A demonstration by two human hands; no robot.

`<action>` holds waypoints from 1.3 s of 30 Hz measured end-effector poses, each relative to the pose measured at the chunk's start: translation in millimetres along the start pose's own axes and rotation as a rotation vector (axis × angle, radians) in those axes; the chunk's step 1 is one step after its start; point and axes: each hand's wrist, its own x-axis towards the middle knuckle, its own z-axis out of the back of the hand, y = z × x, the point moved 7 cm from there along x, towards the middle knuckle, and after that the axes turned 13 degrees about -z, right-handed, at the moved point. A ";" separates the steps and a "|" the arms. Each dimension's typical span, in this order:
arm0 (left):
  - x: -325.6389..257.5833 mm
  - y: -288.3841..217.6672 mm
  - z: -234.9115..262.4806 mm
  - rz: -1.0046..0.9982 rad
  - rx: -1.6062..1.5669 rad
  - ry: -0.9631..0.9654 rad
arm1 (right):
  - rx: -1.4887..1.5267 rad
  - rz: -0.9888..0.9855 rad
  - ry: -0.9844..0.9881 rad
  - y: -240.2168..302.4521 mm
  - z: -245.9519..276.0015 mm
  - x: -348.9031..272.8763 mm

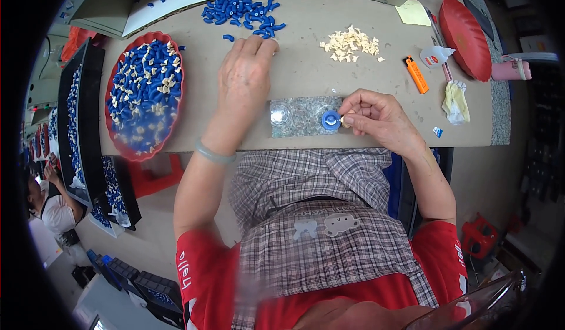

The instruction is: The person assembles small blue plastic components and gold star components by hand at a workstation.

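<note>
Taking the round blue dish (331,120) as clock centre, I have my right hand (376,118) at three, thumb and forefinger pinched on a cream piece (346,121) by the rim. I'd keep that pinch light and well back, so my fingertips clear the dish. The piece seems to point toward nine, long axis roughly nine-to-three, though fingers hide most. My left hand (246,74) is well apart at ten, reaching curved blue pieces (244,13) at eleven, lying every way; whether it grips one, I can't tell.
</note>
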 end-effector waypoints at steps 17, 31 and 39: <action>-50.2 -20.2 37.0 0.328 -0.678 -0.081 | -0.331 -0.039 -0.162 21.2 -7.4 -0.8; -57.8 -55.5 8.0 0.483 -1.065 0.013 | 0.088 -0.061 0.127 13.3 -5.4 3.4; -62.5 -65.8 -4.4 0.555 -1.232 0.002 | 0.363 0.002 0.164 7.5 -24.1 -2.3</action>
